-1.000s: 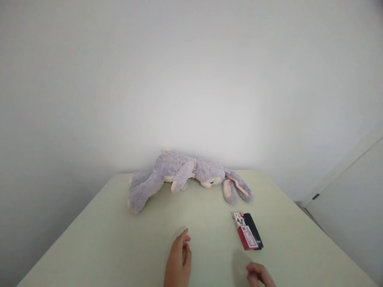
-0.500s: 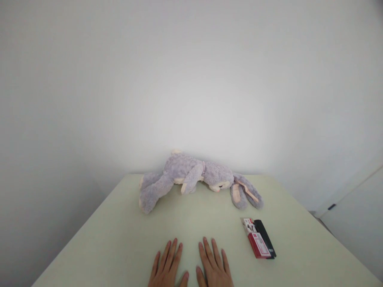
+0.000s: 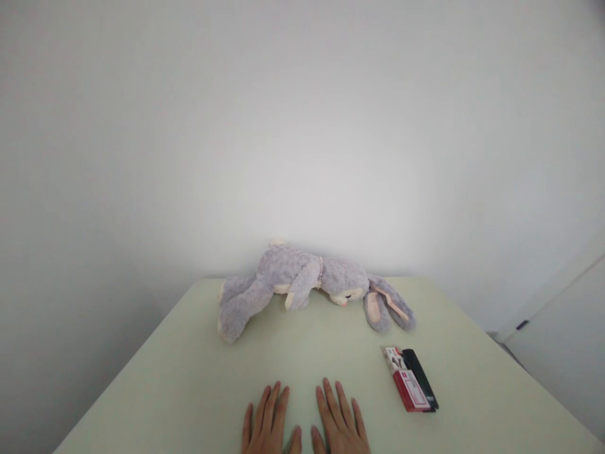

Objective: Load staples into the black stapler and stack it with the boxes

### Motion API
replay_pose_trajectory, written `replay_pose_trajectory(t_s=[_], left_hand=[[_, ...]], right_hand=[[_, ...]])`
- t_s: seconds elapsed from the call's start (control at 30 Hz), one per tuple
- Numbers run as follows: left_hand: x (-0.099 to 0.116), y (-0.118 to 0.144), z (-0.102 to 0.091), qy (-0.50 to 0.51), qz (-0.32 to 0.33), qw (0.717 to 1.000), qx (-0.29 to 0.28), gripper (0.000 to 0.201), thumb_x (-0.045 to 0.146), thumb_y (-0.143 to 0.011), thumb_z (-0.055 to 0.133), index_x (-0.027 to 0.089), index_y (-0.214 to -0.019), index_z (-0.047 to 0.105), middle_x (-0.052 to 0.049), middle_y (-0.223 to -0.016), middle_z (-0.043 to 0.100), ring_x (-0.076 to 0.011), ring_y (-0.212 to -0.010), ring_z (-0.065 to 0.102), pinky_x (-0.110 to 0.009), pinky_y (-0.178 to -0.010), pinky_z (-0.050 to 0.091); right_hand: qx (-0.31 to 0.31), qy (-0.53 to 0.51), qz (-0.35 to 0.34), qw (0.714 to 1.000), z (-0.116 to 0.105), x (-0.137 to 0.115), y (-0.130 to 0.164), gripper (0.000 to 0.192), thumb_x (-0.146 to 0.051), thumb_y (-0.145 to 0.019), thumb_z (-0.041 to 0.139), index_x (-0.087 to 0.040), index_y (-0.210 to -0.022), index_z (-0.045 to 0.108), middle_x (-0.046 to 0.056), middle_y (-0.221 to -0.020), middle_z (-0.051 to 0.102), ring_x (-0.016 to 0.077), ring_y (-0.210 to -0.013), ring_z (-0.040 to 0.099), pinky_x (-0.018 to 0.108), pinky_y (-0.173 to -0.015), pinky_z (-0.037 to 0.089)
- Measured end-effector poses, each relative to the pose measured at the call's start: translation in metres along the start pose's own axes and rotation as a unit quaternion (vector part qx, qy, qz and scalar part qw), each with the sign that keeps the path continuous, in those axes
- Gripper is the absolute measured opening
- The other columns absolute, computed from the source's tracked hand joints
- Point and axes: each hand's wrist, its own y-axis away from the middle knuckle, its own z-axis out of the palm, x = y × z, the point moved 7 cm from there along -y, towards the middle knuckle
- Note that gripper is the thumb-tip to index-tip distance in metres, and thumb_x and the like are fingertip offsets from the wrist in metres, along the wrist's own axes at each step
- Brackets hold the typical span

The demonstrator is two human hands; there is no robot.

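My left hand lies palm down on the pale green table, fingers stretched out and nothing in it. Beside it, a short gap to the right, my right hand rests flat in the same way, also holding nothing. A grey plush rabbit lies on its side beyond both hands, its long ears toward the right. Nearest to my right hand is a red and white box with a clear-topped packet. A slim black case lies along their right side.
A plain pale wall rises right behind the rabbit at the table's back edge. The table's side edges slope away left and right. At the far right is a white panel with a small dark fitting.
Both hands remain flat on the table, with the left one shifted very slightly. The whole scene sits a few pixels lower in view; the rabbit and the boxes have not been handled.
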Motion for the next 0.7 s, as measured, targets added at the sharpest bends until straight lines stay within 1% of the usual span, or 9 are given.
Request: replay_pose_trajectory(t_s=[0.07, 0.17, 0.27, 0.37, 0.5, 0.6, 0.7], left_hand=[[0.004, 0.0, -0.003, -0.005, -0.002, 1.0, 0.005, 0.062, 0.044, -0.093, 0.047, 0.035, -0.153, 0.037, 0.001, -0.162, 0.034, -0.0324, -0.149, 0.038, -0.063, -0.121, 0.027], [0.011, 0.001, -0.012, -0.032, -0.02, 0.999, 0.031, 0.061, 0.037, -0.09, 0.048, 0.033, -0.151, 0.042, 0.001, -0.161, 0.034, -0.0322, -0.148, 0.039, -0.064, -0.122, 0.024], [0.02, 0.002, -0.018, -0.053, -0.03, 0.997, 0.046, 0.062, 0.034, -0.087, 0.048, 0.032, -0.149, 0.045, 0.002, -0.161, 0.033, -0.0315, -0.148, 0.039, -0.064, -0.122, 0.021], [0.023, 0.001, -0.019, -0.057, -0.033, 0.997, 0.048, 0.062, 0.033, -0.087, 0.046, 0.032, -0.149, 0.046, 0.003, -0.161, 0.034, -0.0309, -0.148, 0.039, -0.063, -0.123, 0.021], [0.019, 0.0, -0.019, -0.045, -0.03, 0.998, 0.039, 0.061, 0.034, -0.088, 0.047, 0.033, -0.15, 0.045, 0.003, -0.16, 0.034, -0.0318, -0.148, 0.04, -0.063, -0.122, 0.023], [0.016, 0.0, -0.016, -0.028, -0.021, 0.999, 0.029, 0.061, 0.036, -0.089, 0.047, 0.035, -0.15, 0.043, 0.003, -0.16, 0.036, -0.0328, -0.147, 0.04, -0.064, -0.121, 0.026], [0.014, 0.0, -0.015, -0.024, -0.02, 0.999, 0.038, 0.062, 0.036, -0.089, 0.049, 0.034, -0.15, 0.044, 0.002, -0.16, 0.038, -0.0338, -0.148, 0.04, -0.064, -0.122, 0.024]], right_hand=[[0.003, 0.0, 0.024, 1.0, 0.001, -0.002, 0.0, 0.065, -0.048, -0.093, 0.048, -0.039, -0.156, 0.035, -0.004, -0.158, 0.04, 0.0329, -0.137, 0.053, 0.056, -0.11, 0.042], [0.004, 0.001, 0.066, 0.998, 0.001, -0.005, 0.0, 0.058, -0.044, -0.092, 0.048, -0.038, -0.15, 0.048, -0.004, -0.156, 0.044, 0.0341, -0.14, 0.05, 0.058, -0.115, 0.035], [0.001, 0.001, 0.073, 0.997, -0.001, -0.01, -0.001, 0.056, -0.044, -0.092, 0.047, -0.038, -0.147, 0.053, -0.004, -0.155, 0.047, 0.0344, -0.14, 0.05, 0.058, -0.116, 0.034], [0.0, 0.0, 0.076, 0.997, -0.004, -0.01, -0.002, 0.055, -0.043, -0.092, 0.047, -0.038, -0.146, 0.054, -0.003, -0.154, 0.047, 0.0342, -0.139, 0.051, 0.058, -0.115, 0.035], [-0.007, -0.01, 0.079, 0.997, -0.01, -0.009, -0.005, 0.054, -0.043, -0.092, 0.048, -0.038, -0.146, 0.055, -0.003, -0.154, 0.049, 0.0346, -0.138, 0.052, 0.058, -0.115, 0.035], [-0.019, -0.011, 0.071, 0.997, -0.013, -0.01, -0.006, 0.056, -0.042, -0.092, 0.049, -0.038, -0.148, 0.052, -0.002, -0.154, 0.048, 0.035, -0.138, 0.052, 0.059, -0.114, 0.037], [-0.026, -0.009, 0.064, 0.998, -0.016, -0.011, -0.008, 0.058, -0.042, -0.092, 0.049, -0.039, -0.15, 0.047, -0.002, -0.154, 0.048, 0.0351, -0.139, 0.051, 0.059, -0.114, 0.037]])
